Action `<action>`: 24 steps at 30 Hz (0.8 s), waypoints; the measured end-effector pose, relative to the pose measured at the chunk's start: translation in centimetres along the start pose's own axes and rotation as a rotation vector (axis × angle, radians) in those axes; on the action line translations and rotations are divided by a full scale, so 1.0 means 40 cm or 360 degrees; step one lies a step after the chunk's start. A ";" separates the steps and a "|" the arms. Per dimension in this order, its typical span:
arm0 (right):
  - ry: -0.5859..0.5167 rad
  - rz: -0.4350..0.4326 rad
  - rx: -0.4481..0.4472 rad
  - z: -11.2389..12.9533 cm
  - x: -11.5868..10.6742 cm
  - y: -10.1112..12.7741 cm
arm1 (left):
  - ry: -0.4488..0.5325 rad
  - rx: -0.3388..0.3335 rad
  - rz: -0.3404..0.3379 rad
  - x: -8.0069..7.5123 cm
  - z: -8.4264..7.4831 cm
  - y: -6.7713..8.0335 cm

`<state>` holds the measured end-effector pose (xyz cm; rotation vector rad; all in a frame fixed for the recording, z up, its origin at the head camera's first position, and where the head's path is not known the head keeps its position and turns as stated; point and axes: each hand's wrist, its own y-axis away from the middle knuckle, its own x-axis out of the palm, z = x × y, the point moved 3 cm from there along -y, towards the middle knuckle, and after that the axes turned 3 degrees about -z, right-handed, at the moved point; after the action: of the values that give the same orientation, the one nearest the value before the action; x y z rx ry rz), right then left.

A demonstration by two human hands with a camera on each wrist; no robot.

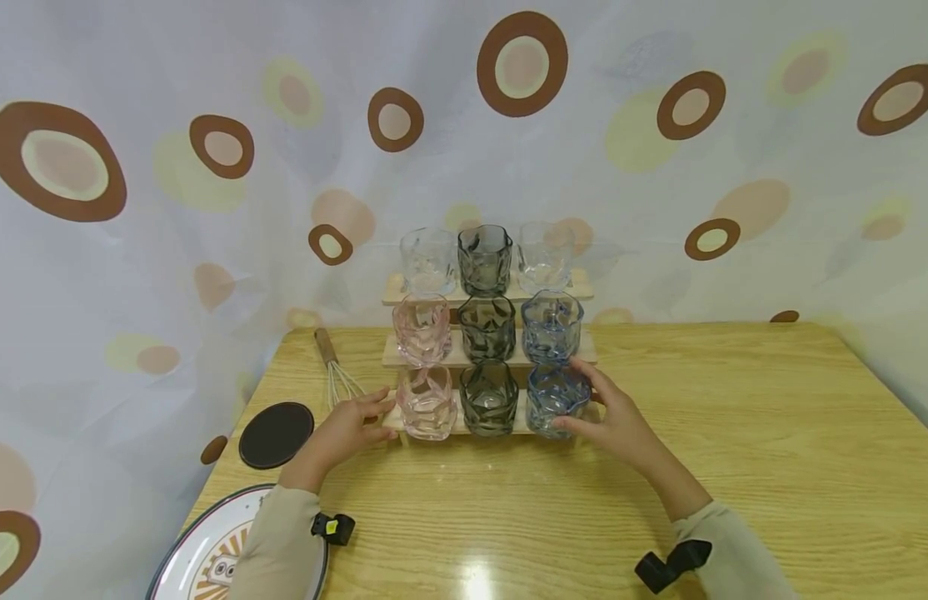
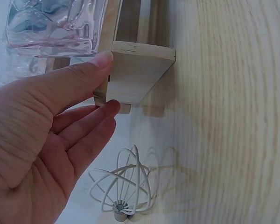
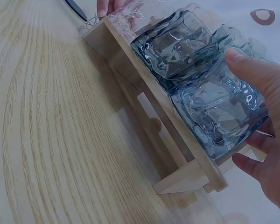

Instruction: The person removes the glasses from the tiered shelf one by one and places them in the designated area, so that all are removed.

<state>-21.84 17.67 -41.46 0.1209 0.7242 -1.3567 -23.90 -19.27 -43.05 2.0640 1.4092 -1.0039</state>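
A three-step wooden rack (image 1: 467, 423) holds three rows of wavy drinking glasses. On its bottom step stand a pink glass (image 1: 427, 408), a smoky grey glass (image 1: 490, 404) and a blue glass (image 1: 548, 408). My left hand (image 1: 353, 429) pinches the left end of that step, thumb on one face and fingertips at the other, as the left wrist view shows of the rack's end (image 2: 140, 70). At the other side my right hand (image 1: 617, 421) holds the blue glass, thumb toward the front and fingers round its far right side.
Behind are a pink, a grey and a blue glass on the middle step, and clear and grey ones on top. Left of the rack lie a whisk (image 1: 331, 358), a dark round coaster (image 1: 276, 435) and a patterned plate (image 1: 202, 542). A patterned cloth (image 1: 464, 183) hangs behind the table.
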 end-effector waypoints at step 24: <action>0.0109 -0.0242 0.0023 -0.005 -0.033 0.034 | -0.0023 0.0020 -0.0030 -0.001 -0.009 0.007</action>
<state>-20.71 19.23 -41.36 0.1266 0.7939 -1.5086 -23.54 -19.14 -42.80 2.0520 1.4213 -1.0359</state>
